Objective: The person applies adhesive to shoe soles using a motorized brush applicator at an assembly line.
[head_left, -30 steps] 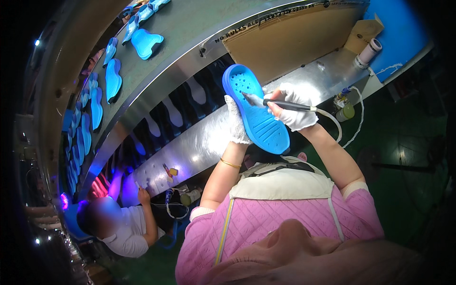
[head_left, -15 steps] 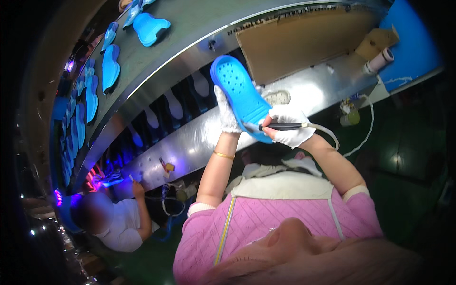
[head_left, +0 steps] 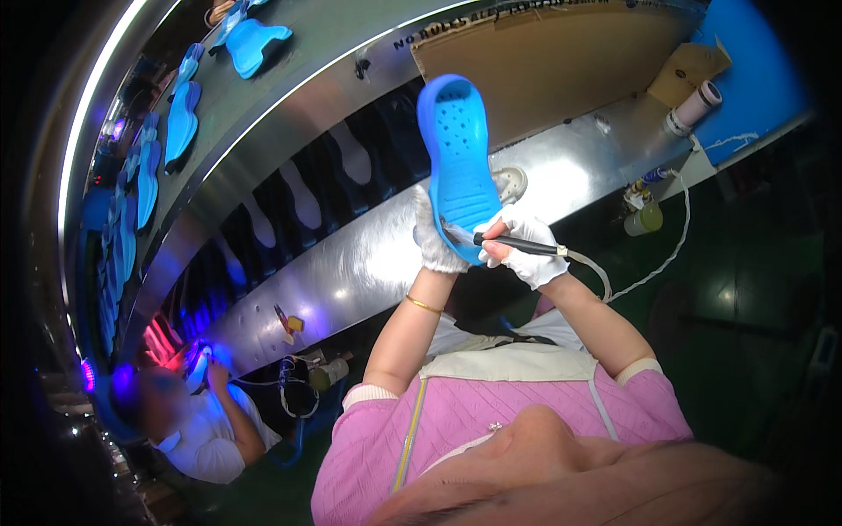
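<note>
A blue foam shoe sole [head_left: 460, 167], with a raised rim and small holes toward its far end, is held up over the metal ledge. My left hand [head_left: 431, 238], in a white glove, grips its near left side; the sole hides part of the fingers. In my right hand [head_left: 532, 266], gloved with bare fingertips, is a black-handled brush [head_left: 526, 245], pinched like a pen. The pale brush tip touches the inner rim at the near left of the sole. A pale hose [head_left: 592, 270] runs from the handle's end.
Behind the sole stands a cardboard sheet [head_left: 544, 74]. A light perforated shoe piece [head_left: 510, 184] lies on the metal ledge [head_left: 351, 280]. Blue shoe pieces [head_left: 182, 123] line the conveyor belt [head_left: 333, 35] at left. A co-worker [head_left: 210, 421] sits at lower left.
The sole has turned more upright and shifted slightly right in my left hand. My right hand has lowered a little with the brush, its tip now at the inner left rim.
</note>
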Tool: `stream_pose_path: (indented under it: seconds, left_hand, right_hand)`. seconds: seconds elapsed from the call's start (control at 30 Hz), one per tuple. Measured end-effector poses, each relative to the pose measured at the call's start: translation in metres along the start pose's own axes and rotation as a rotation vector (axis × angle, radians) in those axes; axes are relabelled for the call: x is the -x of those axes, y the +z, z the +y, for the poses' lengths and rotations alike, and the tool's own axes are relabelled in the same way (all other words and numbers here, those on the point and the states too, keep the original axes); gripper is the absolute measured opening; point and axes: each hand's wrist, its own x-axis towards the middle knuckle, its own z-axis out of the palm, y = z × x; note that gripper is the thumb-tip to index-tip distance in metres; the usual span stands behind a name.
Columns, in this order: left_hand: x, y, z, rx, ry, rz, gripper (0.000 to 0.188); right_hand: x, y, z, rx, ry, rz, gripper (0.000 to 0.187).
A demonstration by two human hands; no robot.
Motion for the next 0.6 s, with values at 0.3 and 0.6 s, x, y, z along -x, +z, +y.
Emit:
stream_pose_path:
  seconds: [0.3, 0.6]
  left_hand:
    - [0.053, 0.002, -0.026, -0.077, 0.166, -0.085, 0.086]
    - [0.093, 0.034, -0.052, -0.098, 0.169, -0.126, 0.083]
  right_hand:
    - [0.062, 0.014, 0.023, 0.365, -0.437, 0.008, 0.008]
    - [0.115, 0.009, 0.030, -0.108, -0.132, -0.090, 0.010]
